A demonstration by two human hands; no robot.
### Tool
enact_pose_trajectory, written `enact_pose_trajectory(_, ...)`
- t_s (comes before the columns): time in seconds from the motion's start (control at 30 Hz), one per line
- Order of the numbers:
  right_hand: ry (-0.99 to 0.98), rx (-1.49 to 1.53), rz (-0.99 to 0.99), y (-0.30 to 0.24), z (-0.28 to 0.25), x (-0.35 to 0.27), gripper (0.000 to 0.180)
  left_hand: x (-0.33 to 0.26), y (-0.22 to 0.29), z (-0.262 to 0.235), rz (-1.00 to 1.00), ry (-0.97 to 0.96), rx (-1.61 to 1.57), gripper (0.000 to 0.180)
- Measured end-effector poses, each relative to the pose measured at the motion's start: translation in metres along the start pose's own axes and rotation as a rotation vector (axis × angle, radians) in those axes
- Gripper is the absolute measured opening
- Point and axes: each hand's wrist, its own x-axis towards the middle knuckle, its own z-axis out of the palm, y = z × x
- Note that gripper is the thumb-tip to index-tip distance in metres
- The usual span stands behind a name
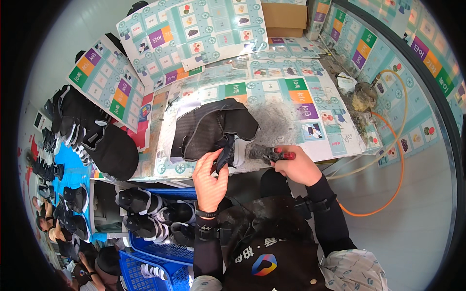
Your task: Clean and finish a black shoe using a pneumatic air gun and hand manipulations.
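Left hand (pixel 209 182), fingers reaching forward, pinches the near edge of a black shoe (pixel 206 133); right hand (pixel 297 167) grips a tool (pixel 263 153) pointing left toward it

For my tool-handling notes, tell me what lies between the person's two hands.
In the head view, from left hand to right hand: the black-and-white shoe part the left holds, then the grimy dark tool the right grips.

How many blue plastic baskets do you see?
2, lower left: the upper basket, holding black-and-white shoes, and the lower basket, nearer the picture's bottom edge. Others may be hidden.
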Motion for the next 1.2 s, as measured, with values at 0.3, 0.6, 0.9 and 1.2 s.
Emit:
enact_pose_trajectory(0.3, -0.024, -0.033, -0.026, 0.000, -0.001, -0.005, 0.024, -0.001, 0.003, 0.002, -0.033, 0.037, -0.045, 0.036)
enact_pose_trajectory(0.6, -0.020, 0.006, -0.029, 0.004, 0.002, -0.003, 0.014, 0.003, 0.010, 0.001, -0.006, 0.048, 0.013, 0.035)
enact_pose_trajectory(0.9, 0.445, -0.236, -0.142, 0.027, -0.035, 0.004, 0.034, 0.038, 0.002, -0.046, -0.167, 0.383, -0.044, 0.026)
enact_pose_trajectory(1.2, 0.670, -0.339, -0.513, 0.032, -0.028, 0.010, 0.064, 0.014, 0.036, -0.063, -0.491, 0.474, -0.718, 0.029)
